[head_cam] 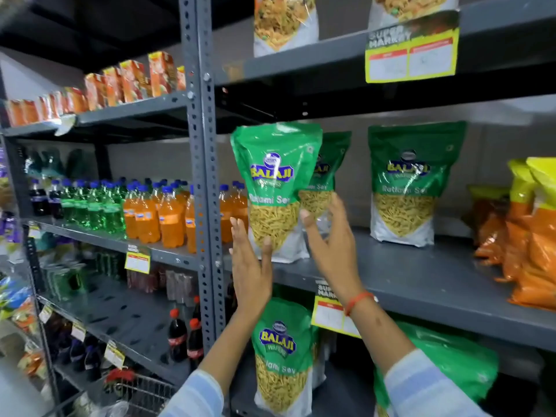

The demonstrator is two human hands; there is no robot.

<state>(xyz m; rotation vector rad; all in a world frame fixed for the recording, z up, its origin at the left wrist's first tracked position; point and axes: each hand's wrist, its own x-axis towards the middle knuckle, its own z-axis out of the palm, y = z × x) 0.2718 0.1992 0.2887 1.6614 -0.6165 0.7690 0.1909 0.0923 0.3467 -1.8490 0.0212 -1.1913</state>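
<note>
A green snack pouch [275, 182] with yellow sev showing through its window stands upright at the left end of the grey middle shelf [421, 284]. My left hand [251, 263] is at its lower left with straight fingers, the thumb against the pouch's bottom. My right hand [329, 245] is at its lower right, fingers spread and straight, close to the pouch's edge. A second green pouch [329, 176] stands right behind it, and a third [412, 182] stands further right on the same shelf.
A grey slotted upright post [204, 176] stands just left of the pouch. Orange and green soda bottles [150, 212] fill the left bay. Orange snack bags [529, 236] lie at the shelf's right end. More green pouches [282, 353] sit on the shelf below, near a wire basket [144, 392].
</note>
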